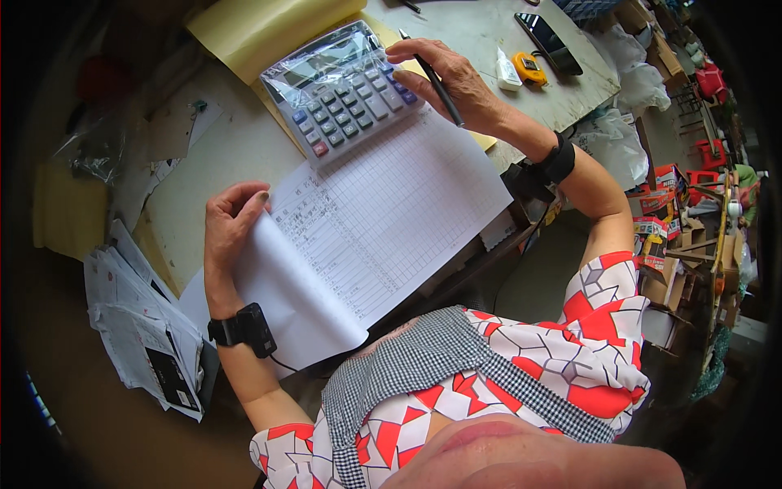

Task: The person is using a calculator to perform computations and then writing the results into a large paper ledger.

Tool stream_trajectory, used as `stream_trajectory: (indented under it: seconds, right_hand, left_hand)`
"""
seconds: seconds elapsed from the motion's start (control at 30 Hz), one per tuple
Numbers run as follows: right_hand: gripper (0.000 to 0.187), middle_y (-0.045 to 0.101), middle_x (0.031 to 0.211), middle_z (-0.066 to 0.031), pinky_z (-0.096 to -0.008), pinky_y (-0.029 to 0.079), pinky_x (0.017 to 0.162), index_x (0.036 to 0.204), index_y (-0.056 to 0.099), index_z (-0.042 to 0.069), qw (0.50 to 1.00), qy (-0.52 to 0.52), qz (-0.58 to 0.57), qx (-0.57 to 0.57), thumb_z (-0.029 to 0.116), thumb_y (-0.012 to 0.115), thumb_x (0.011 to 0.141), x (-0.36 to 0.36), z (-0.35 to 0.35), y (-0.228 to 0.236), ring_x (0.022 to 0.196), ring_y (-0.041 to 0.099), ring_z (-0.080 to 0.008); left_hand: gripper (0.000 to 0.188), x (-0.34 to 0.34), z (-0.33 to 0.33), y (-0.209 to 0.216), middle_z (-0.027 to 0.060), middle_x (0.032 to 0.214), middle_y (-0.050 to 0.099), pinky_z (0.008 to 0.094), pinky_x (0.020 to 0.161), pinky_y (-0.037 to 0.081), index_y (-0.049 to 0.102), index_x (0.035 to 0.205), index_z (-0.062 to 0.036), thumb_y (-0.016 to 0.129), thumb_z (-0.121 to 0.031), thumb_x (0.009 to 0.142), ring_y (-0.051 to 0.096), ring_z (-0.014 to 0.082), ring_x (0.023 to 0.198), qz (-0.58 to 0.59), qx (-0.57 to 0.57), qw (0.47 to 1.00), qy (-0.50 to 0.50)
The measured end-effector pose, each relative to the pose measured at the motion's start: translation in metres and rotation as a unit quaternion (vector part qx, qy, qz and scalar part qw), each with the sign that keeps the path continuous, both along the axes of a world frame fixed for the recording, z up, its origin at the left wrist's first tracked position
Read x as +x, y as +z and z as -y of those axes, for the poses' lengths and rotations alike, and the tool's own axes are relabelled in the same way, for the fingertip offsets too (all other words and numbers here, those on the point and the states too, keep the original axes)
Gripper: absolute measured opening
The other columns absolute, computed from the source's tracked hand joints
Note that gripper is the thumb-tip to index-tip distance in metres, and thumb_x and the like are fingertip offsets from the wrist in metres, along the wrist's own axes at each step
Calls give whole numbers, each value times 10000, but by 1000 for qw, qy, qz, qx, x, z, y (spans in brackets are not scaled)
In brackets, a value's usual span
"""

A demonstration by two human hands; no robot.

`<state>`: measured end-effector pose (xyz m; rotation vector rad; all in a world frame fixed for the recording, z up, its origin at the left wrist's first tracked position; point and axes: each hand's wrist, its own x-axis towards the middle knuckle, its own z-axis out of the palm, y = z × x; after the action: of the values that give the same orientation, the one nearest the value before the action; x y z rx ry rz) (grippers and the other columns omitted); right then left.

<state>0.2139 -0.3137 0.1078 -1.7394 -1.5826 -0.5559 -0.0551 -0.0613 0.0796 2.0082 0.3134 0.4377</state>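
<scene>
My left hand is closed at the upper left edge of a stack of paper, its thumb and fingers pinching a folded-back white sheet. Beneath the curl of that sheet lies a printed grid form with handwritten entries down its left part. A grey calculator, wrapped in clear plastic, rests across the form's top edge. My right hand holds a black pen slanting across the fingers. The fingertips of that hand are over the calculator's right side; whether they press a key is not clear.
Yellow paper sits behind the calculator. To the right lie a small white bottle, a yellow tape measure and a black phone. A paper pile stands at the left. Plastic bags and boxes fill the right side.
</scene>
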Motion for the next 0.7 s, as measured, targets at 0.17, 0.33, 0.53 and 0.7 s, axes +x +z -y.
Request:
stream_trajectory:
  seconds: [0.17, 0.33, 0.53, 0.7]
  right_hand:
    - [360, 604, 1106, -127, -389, 443, 918, 1171, 530, 114, 998, 15, -48, 31, 340, 588, 897, -11, 26, 23, 1067, 538, -262]
    - [390, 581, 1148, -134, -393, 439, 956, 1204, 499, 93, 999, -7, -33, 32, 286, 612, 885, -24, 45, 45, 1097, 551, -264]
    - [436, 576, 1123, -144, -390, 434, 932, 1219, 498, 95, 996, -2, -83, 36, 350, 608, 882, -31, 49, 51, 1086, 536, -271]
    - [463, 547, 1167, -158, -395, 419, 963, 1248, 475, 98, 999, -4, -20, 46, 379, 578, 896, -28, 44, 46, 1119, 524, -275]
  left_hand:
    - [154, -14, 17, 23, 35, 746, 658, 213, 652, 463, 686, 956, -14, 640, -98, 835, 590, 88, 680, 32, 25, 999, -9]
    - [164, -24, 28, 39, 38, 744, 647, 197, 655, 431, 668, 989, -3, 606, -80, 859, 573, 75, 689, 60, 63, 996, -11]
    - [159, -26, 35, 46, 38, 760, 656, 209, 663, 455, 684, 956, -5, 634, -75, 822, 591, 88, 694, 68, 61, 996, -2]
    - [160, -23, 33, 44, 39, 770, 666, 222, 668, 466, 702, 928, -17, 665, -114, 805, 592, 99, 687, 64, 58, 996, 7]
